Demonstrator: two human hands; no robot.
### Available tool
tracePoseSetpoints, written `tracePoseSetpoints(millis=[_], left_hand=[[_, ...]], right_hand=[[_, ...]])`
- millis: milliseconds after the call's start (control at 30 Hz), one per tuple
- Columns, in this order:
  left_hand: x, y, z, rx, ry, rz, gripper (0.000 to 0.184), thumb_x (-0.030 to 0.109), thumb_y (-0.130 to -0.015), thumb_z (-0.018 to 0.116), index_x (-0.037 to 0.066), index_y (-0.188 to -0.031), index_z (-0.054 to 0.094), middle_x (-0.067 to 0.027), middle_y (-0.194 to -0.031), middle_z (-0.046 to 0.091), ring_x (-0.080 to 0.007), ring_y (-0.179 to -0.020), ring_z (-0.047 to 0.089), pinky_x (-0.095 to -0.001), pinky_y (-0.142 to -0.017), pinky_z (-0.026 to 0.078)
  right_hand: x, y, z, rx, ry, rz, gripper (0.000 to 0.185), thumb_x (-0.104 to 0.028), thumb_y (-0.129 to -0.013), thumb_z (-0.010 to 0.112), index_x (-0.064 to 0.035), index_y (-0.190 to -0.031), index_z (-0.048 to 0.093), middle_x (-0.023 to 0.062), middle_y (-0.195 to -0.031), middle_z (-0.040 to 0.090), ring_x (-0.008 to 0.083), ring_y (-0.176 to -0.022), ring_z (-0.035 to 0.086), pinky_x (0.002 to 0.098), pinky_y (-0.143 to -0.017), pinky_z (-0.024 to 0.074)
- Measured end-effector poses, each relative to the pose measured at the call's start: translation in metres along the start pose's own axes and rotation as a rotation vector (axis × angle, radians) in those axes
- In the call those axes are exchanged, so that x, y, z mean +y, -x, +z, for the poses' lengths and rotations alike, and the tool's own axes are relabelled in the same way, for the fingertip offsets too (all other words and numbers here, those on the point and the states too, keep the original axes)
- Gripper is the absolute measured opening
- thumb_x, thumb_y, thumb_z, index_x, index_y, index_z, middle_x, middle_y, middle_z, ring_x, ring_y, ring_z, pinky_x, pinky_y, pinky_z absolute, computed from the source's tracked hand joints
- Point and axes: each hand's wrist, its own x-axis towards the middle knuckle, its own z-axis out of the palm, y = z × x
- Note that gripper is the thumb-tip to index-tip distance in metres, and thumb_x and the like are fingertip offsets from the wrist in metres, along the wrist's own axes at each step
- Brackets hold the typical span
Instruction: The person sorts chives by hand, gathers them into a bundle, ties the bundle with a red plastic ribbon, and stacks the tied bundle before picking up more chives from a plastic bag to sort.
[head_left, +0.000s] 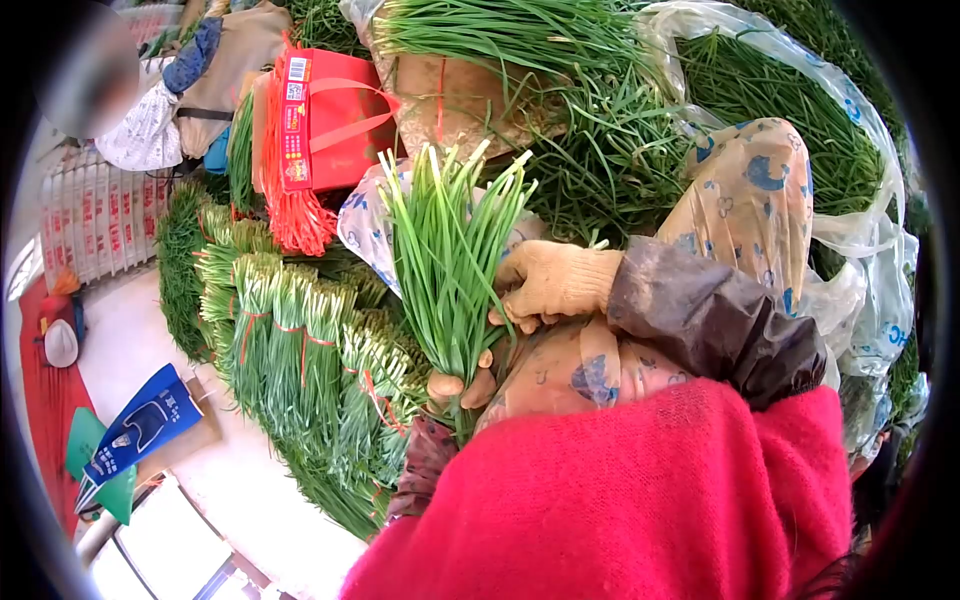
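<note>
A loose bunch of green garlic chives (440, 260) stands upright over my lap, its pale cut ends pointing up. My left hand (463, 387) is closed around the lower, leafy part, with its fingertips showing at the front. At the right side of the bunch is my right hand (555, 285), in a tan knitted glove. Its fingers are curled in against the edge leaves, and a few strands pass at the fingertips. The palm side of this hand is hidden. Patterned plastic (755, 190) covers my legs.
Tied chive bundles (290, 330) are stacked at the left. A red bag (340, 125) with red ties (300, 220) lies beyond them. Loose chives (610, 140) are heaped ahead, and more fill a clear plastic bag (850, 90) at right. Another person (225, 65) is at upper left.
</note>
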Motion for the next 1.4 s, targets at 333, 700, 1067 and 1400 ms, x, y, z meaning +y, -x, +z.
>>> tracePoseSetpoints(millis=[333,700,1067,1400], left_hand=[[-0.005,-0.006,0.021,0.113,-0.086,0.143,0.077,0.017,-0.076,0.067,-0.011,-0.135,0.027,-0.0067,-0.053,0.048,-0.0162,-0.043,0.041,-0.0287,-0.042,0.029],[0.023,-0.008,0.014,0.051,-0.245,0.107,0.081,0.015,-0.079,0.068,-0.008,-0.143,0.024,-0.0082,-0.057,0.053,-0.0174,-0.045,0.046,-0.0292,-0.044,0.035],[0.056,-0.040,0.107,0.581,-1.336,0.051,0.059,0.005,-0.074,0.074,-0.001,-0.128,0.050,-0.0097,-0.106,0.065,-0.0181,-0.095,0.063,-0.0308,-0.079,0.052],[0.009,-0.059,0.085,0.433,-2.457,-0.021,0.078,0.003,-0.069,0.065,0.021,-0.141,0.040,-0.0269,-0.136,0.042,-0.0462,-0.117,0.048,-0.0573,-0.111,0.016]], right_hand=[[0.009,0.017,-0.015,-0.652,-0.004,-0.103,0.017,-0.010,-0.078,0.061,0.0016,-0.090,0.065,0.0022,-0.072,0.062,0.0083,-0.060,0.056,0.0229,-0.051,0.0426],[0.000,0.083,-0.073,0.106,0.405,0.219,0.029,-0.022,-0.087,0.060,-0.0009,-0.106,0.066,0.0046,-0.076,0.067,0.0113,-0.062,0.062,0.0245,-0.057,0.0480],[0.048,-0.064,-0.054,-0.171,-1.606,-0.417,0.038,-0.040,-0.097,0.042,-0.0068,-0.115,0.046,0.0105,-0.108,0.056,0.0262,-0.097,0.059,0.0415,-0.085,0.0519],[0.077,-0.087,-0.092,-1.288,-2.160,-0.383,0.075,-0.060,-0.095,0.032,-0.0082,-0.149,0.022,0.0132,-0.145,0.038,0.0247,-0.126,0.047,0.0385,-0.100,0.0448]])
